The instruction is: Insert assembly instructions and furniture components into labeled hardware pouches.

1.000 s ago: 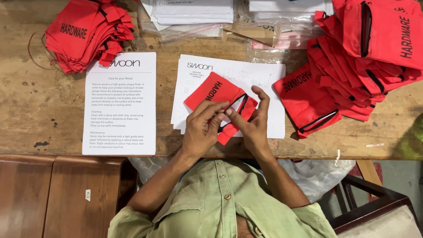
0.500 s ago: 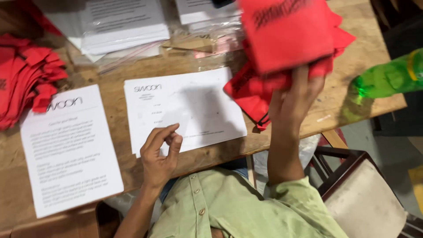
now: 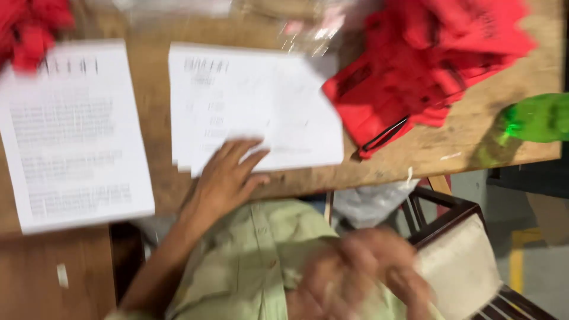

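My left hand (image 3: 228, 175) lies flat with fingers spread on the near edge of the middle sheets (image 3: 249, 106) on the table (image 3: 474, 142). My right hand (image 3: 367, 272) is low over my lap, too blurred for me to tell its fingers. Red pouches (image 3: 427, 65) are heaped right of the sheets, a second sheet (image 3: 71, 130) lies left, and a green bottle (image 3: 533, 118) sits far right.

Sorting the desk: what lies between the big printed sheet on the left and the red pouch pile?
In the head view, a small stack of white sheets, with the left hand resting on it.
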